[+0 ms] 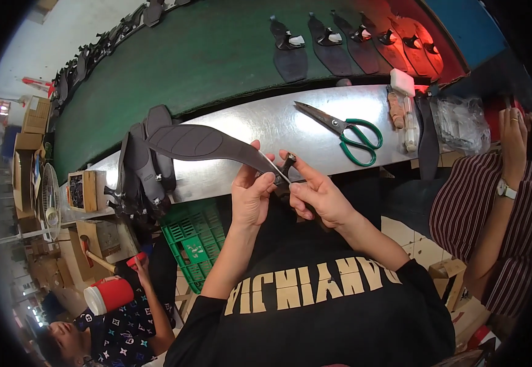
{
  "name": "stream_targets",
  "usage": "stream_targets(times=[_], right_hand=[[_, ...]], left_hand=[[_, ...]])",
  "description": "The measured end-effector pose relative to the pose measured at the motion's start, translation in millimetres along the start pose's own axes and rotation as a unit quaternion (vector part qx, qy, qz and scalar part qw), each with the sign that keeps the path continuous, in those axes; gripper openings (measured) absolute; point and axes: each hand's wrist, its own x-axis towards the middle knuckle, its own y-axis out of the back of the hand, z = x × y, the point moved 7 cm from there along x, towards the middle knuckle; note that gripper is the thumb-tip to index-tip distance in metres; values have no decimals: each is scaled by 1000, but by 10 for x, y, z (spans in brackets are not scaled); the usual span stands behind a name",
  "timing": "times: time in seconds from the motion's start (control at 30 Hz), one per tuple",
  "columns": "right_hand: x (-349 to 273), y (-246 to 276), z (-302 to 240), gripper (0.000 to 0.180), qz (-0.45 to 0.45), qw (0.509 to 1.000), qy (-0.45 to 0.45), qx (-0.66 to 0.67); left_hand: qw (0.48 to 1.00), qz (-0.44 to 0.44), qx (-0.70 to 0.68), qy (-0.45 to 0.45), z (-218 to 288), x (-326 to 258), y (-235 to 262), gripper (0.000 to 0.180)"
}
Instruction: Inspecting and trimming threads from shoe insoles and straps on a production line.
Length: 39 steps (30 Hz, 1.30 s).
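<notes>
My left hand [252, 197] is closed on the narrow end of a long, dark grey, sole-shaped piece [188, 142] with curved seams across its wide part. That wide part reaches left over the metal ledge. In my right hand [322, 197], fingers pinch a thin, shiny metal tool [278, 171] whose shaft points at the piece's end between both hands. A small black strap-like part [288, 163] stands up by my right index finger; its lower portion is hidden by the fingers. Green-handled scissors [343, 126] lie on the ledge beyond my right hand.
Sole-shaped pieces [137, 159] pile on the metal ledge [241, 119] at left. More pieces with straps [290, 58] line the green belt [186, 61], some in red light. A green crate [195, 244] stands below. People sit at right and lower left, one holding a red jug [116, 295].
</notes>
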Motion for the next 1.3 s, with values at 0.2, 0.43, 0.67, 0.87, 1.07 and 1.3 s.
stream_targets(times=[0.2, 0.43, 0.67, 0.87, 1.07, 1.3], right_hand=[[17, 73, -27, 46, 14, 999, 8, 41], [29, 344, -290, 43, 42, 997, 45, 51], [-345, 1335, -1478, 29, 335, 604, 350, -633], [-322, 1410, -1507, 32, 370, 513, 323, -704], [-370, 1149, -1642, 28, 380, 485, 382, -688], [-396, 954, -1556, 27, 333, 635, 405, -567]], left_hand=[[998, 8, 52, -17, 7, 22, -51, 67], [988, -26, 151, -32, 361, 119, -23, 60], [889, 174, 361, -220, 2232, -207, 696, 44], [589, 358, 677, -257, 2850, -576, 1349, 36], [573, 228, 684, -389, 2314, 422, 188, 30], [658, -16, 700, -277, 654, 2796, -729, 64]])
